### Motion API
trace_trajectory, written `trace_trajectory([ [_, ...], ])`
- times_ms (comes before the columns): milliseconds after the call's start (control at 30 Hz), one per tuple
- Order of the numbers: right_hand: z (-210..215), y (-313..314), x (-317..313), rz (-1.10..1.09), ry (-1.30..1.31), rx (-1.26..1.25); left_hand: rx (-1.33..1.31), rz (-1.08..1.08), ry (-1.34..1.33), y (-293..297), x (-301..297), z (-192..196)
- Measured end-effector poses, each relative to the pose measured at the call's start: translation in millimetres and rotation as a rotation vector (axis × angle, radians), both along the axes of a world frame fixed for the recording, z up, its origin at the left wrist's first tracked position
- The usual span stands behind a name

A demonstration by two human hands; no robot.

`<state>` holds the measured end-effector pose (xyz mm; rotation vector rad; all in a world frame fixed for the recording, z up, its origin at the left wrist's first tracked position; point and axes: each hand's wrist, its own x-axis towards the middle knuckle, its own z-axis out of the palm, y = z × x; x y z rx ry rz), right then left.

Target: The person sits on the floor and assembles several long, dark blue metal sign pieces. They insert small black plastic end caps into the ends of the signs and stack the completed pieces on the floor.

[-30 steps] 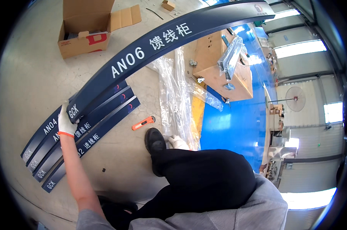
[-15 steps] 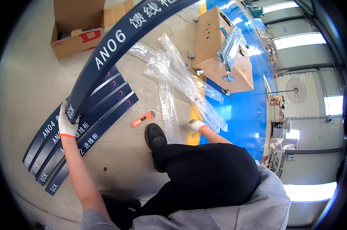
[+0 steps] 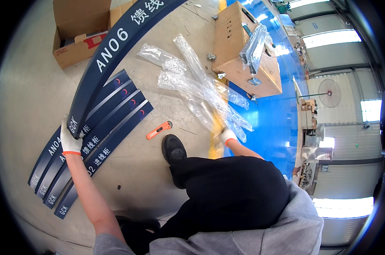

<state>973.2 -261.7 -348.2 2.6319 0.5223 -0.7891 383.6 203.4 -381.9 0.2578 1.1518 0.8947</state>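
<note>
My left hand (image 3: 71, 138), in a white glove with an orange cuff, grips the near end of a long dark blue panel strip (image 3: 90, 85) with white lettering. The strip rises away and runs out of the top of view. Beneath it, several similar dark blue strips (image 3: 116, 131) lie side by side on the floor. My right hand (image 3: 227, 135), gloved alike, is low over the yellow floor line, beside clear plastic sleeves (image 3: 201, 91) heaped loosely. Motion smears its fingers, so whether they hold a sleeve is unclear.
An orange utility knife (image 3: 159, 130) lies by my black shoe (image 3: 173, 148). An open cardboard box (image 3: 73, 53) stands at far left. A wooden box on casters (image 3: 232, 46) is at the far right, with a plastic-wrapped bundle (image 3: 255, 46) on it. A standing fan (image 3: 329, 93) is farther off.
My right hand has moved slightly right. The sleeve that stretched toward my shoe has shifted right, toward that hand. My left hand and its strip have shifted slightly left and lower.
</note>
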Motion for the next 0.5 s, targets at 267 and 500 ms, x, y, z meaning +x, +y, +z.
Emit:
trace_trajectory([
  [267, 19.7, 86.4, 3.2, -0.28, 0.044, 0.85, -0.019, -0.021, -0.005, -19.1, 24.2, 11.6],
  [500, 196.5, 240.4, -116.6, 0.246, 0.855, 1.79, -0.006, -0.34, -0.083, -80.2, 133.0, 54.8],
])
